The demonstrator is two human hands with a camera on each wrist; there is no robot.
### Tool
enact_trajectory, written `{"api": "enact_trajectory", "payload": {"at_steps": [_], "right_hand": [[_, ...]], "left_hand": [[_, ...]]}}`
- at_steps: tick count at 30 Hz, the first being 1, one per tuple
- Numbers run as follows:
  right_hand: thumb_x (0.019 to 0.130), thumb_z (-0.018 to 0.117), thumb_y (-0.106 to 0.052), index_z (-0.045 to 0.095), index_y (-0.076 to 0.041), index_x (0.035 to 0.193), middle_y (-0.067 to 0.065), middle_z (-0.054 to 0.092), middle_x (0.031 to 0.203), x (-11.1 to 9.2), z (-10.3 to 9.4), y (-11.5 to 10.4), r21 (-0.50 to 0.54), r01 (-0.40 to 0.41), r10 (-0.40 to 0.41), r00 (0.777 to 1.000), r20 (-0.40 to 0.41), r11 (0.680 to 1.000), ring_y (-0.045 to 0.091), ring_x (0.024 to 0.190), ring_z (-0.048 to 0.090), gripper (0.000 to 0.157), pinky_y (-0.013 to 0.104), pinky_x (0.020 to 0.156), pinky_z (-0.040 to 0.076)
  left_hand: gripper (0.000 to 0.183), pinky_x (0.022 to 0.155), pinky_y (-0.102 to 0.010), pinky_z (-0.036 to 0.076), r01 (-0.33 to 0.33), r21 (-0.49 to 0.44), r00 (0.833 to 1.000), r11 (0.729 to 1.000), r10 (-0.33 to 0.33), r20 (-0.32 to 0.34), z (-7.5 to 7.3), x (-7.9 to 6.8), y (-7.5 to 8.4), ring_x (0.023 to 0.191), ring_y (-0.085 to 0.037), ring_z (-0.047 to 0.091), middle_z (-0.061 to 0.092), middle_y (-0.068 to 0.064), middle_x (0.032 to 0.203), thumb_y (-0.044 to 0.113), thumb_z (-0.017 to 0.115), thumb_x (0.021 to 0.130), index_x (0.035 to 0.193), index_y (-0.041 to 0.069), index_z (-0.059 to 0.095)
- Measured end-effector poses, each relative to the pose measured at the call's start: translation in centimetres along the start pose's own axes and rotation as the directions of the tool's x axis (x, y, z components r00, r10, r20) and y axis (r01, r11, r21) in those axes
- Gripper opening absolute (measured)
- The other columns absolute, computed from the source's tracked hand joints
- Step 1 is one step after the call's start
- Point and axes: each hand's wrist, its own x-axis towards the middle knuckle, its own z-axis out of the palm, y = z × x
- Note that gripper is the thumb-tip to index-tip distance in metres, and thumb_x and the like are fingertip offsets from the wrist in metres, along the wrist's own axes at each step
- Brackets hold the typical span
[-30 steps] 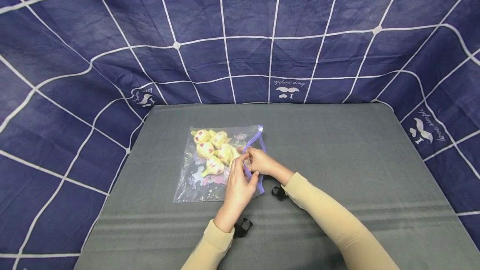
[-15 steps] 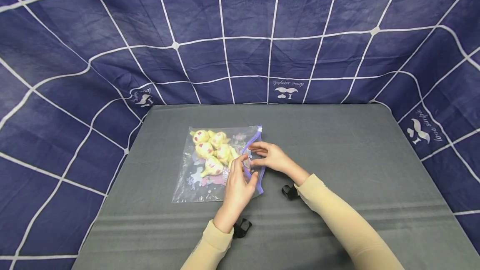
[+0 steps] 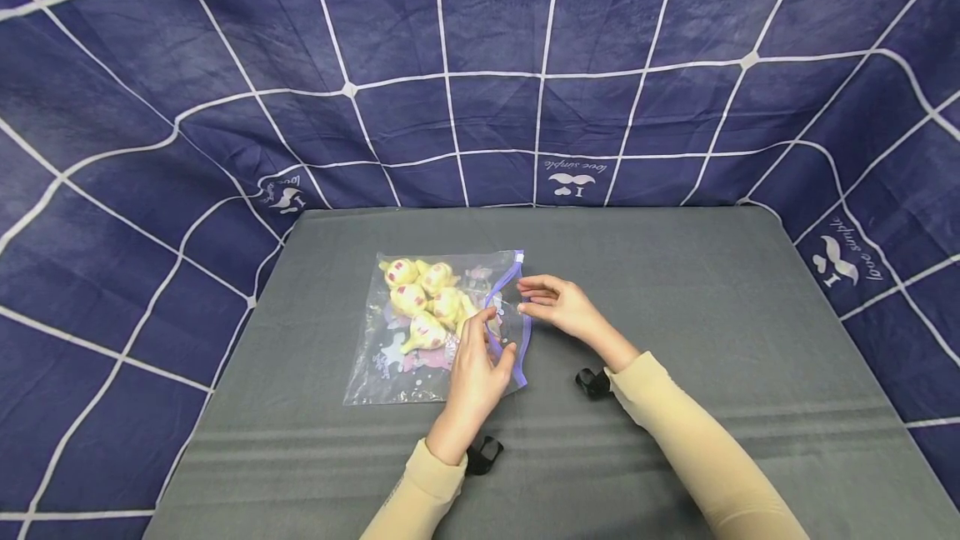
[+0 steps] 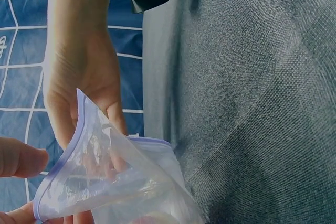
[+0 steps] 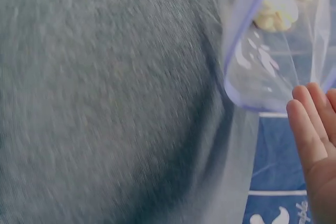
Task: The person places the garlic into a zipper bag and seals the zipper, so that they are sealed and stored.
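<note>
A clear zip bag [image 3: 362,386] with a purple zip edge and a white slider lies on the table, its mouth facing right and gaping. Inside are several yellow bulb-shaped things [image 3: 426,332] with pinkish-red marks. My left hand [image 3: 477,369] is at the near part of the mouth, fingers touching the raised zip lip [image 4: 60,179]. Its thumb [image 4: 23,158] stands apart from the film; part of the fingers is hidden by the bag. My right hand [image 3: 566,307] hovers at the mouth's right edge, fingers extended and holding nothing; in the right wrist view its fingertips [image 5: 302,95] overlap the film.
Grey cloth covers the table [image 3: 675,298]. Dark blue grid-patterned fabric [image 3: 495,115] hangs behind it and along both sides. Black straps [image 3: 486,455] are at both wrists, below pale yellow sleeves [image 3: 682,432].
My right hand has drawn out of the bag's mouth and moved to the right, its fingers straightening. My left hand stays at the zip lip, and the bag has hardly moved.
</note>
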Motion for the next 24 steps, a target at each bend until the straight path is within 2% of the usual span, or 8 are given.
{"api": "enact_trajectory", "payload": {"at_steps": [4, 8, 11, 14, 17, 21, 24], "right_hand": [[0.089, 0.071, -0.009, 0.059, 0.007, 0.128, 0.024, 0.063, 0.128, 0.1, -1.1, -0.1, 0.023, -0.001, 0.003, 0.997, -0.072, 1.0, 0.034, 0.116, 0.064, 0.044, 0.023, 0.091, 0.053], [0.09, 0.07, -0.012, 0.061, 0.005, 0.126, 0.022, 0.066, 0.124, 0.2, -2.0, -0.2, 0.008, -0.017, 0.018, 0.988, -0.152, 1.0, 0.012, 0.105, 0.069, 0.041, 0.014, 0.085, 0.051], [0.092, 0.069, -0.016, 0.063, 0.004, 0.124, 0.022, 0.067, 0.122, 0.5, -2.5, 0.0, 0.009, -0.041, 0.042, 0.979, -0.201, 0.999, -0.001, 0.096, 0.067, 0.039, 0.012, 0.083, 0.05], [0.095, 0.065, -0.017, 0.062, 0.007, 0.124, 0.025, 0.067, 0.12, 0.8, -2.8, 0.2, 0.044, -0.048, 0.058, 0.969, -0.242, 0.998, 0.002, 0.093, 0.069, 0.037, 0.015, 0.082, 0.053], [0.097, 0.061, -0.016, 0.06, 0.012, 0.124, 0.03, 0.065, 0.119, 1.2, -3.0, 0.3, 0.083, -0.05, 0.071, 0.96, -0.272, 0.995, 0.016, 0.098, 0.071, 0.038, 0.019, 0.082, 0.055], [0.098, 0.059, -0.018, 0.059, 0.012, 0.123, 0.03, 0.065, 0.119, 1.9, -2.9, 0.3, 0.105, -0.097, 0.125, 0.942, -0.311, 0.99, 0.028, 0.104, 0.07, 0.039, 0.019, 0.081, 0.056], [0.098, 0.059, -0.021, 0.061, 0.01, 0.121, 0.029, 0.066, 0.118, 2.6, -2.7, 0.2, 0.102, -0.151, 0.176, 0.931, -0.319, 0.983, 0.029, 0.103, 0.069, 0.039, 0.02, 0.08, 0.056]], "left_hand": [[0.055, 0.071, -0.03, 0.05, 0.0, 0.0, 1.0, 1.0, 0.0, -0.005, 0.0, 0.0, 0.0, 0.09, -0.022, 0.057, 0.058, -0.012, 0.12, 0.01, 0.072, 0.081, 0.132, 0.006, 0.05], [0.056, 0.072, -0.03, 0.051, 0.004, -0.004, 1.0, 1.0, -0.004, 0.002, 0.1, 0.0, 0.0, 0.091, -0.023, 0.058, 0.058, -0.011, 0.122, 0.01, 0.072, 0.081, 0.132, 0.007, 0.05], [0.056, 0.071, -0.03, 0.051, 0.005, -0.003, 1.0, 1.0, -0.005, 0.01, 0.0, 0.0, 0.0, 0.091, -0.023, 0.059, 0.059, -0.011, 0.122, 0.01, 0.072, 0.081, 0.133, 0.007, 0.05], [0.056, 0.071, -0.03, 0.05, 0.007, -0.001, 1.0, 1.0, -0.007, 0.021, 0.0, -0.1, -0.1, 0.088, -0.022, 0.059, 0.06, -0.012, 0.119, 0.011, 0.072, 0.082, 0.133, 0.008, 0.051], [0.056, 0.07, -0.03, 0.05, 0.01, 0.002, 0.999, 1.0, -0.01, 0.035, 0.0, -0.1, -0.2, 0.082, -0.02, 0.058, 0.061, -0.014, 0.114, 0.011, 0.072, 0.082, 0.134, 0.009, 0.051], [0.056, 0.07, -0.03, 0.051, 0.013, 0.004, 0.999, 1.0, -0.014, 0.045, 0.0, -0.1, -0.2, 0.078, -0.02, 0.059, 0.061, -0.013, 0.106, 0.012, 0.073, 0.083, 0.134, 0.009, 0.051], [0.056, 0.07, -0.03, 0.051, 0.014, 0.003, 0.999, 1.0, -0.014, 0.049, 0.0, -0.1, -0.2, 0.081, -0.02, 0.06, 0.061, -0.013, 0.107, 0.012, 0.073, 0.083, 0.134, 0.01, 0.052]]}}
